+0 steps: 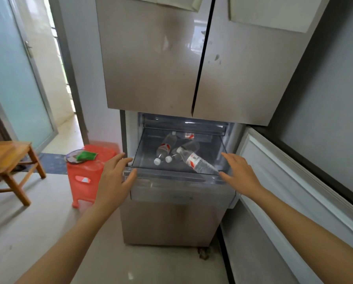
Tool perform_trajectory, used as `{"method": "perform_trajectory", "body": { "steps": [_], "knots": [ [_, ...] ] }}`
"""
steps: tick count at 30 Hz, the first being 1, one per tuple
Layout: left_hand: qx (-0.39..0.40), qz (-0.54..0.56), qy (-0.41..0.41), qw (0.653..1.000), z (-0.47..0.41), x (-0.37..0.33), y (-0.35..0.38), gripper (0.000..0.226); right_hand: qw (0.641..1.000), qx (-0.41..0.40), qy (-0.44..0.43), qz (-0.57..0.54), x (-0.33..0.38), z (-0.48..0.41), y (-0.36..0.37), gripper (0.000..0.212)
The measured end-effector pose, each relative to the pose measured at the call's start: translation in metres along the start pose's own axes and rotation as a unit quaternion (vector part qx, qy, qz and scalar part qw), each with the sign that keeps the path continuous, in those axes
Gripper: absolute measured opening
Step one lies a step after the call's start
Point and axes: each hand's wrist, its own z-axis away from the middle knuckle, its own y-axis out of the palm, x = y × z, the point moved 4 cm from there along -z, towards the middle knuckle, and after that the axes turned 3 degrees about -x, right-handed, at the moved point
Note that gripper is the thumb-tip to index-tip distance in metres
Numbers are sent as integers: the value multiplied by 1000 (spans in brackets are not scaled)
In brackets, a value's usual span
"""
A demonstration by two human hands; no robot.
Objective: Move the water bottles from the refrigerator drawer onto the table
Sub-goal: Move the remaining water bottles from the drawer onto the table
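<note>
Flanking drawer (pixel 177 180), left hand (pixel 115 177), right hand (pixel 240 171), rearmost bottle (pixel 189 135) mostly hidden

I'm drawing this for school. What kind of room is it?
Probably a home kitchen: a tall glossy beige refrigerator with its clear plastic drawer pulled out, clear plastic water bottles lying inside, and a red plastic stool beside it.

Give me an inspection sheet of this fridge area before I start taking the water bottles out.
Surface: low wooden table, at left, partly in view.
Job's things: clear plastic refrigerator drawer pulled open; at least three clear water bottles lying inside.
Clutter: red plastic stool bearing a green packet.
Hands: left hand, open, at the drawer's front left corner; right hand, open, near its right rim.
Cables: nothing seen.
Surroundings: frosted glass door left, pale tiled floor.
</note>
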Motion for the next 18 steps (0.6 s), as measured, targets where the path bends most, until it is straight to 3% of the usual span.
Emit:
{"method": "perform_trajectory", "body": {
  "steps": [7, 13, 18],
  "knots": [
    [-8, -11, -1, 1000, -48, -5, 20, 28, 998, 12, -7, -64, -14, -85, 27, 66],
    [56, -49, 24, 997, -105, -16, 68, 25, 996, 58, -28, -65, -38, -152, 62, 65],
    [165, -96, -29, 981, -137, -1, 132, 57, 988, 134, -26, -77, -64, -191, 107, 64]
  ]
}}
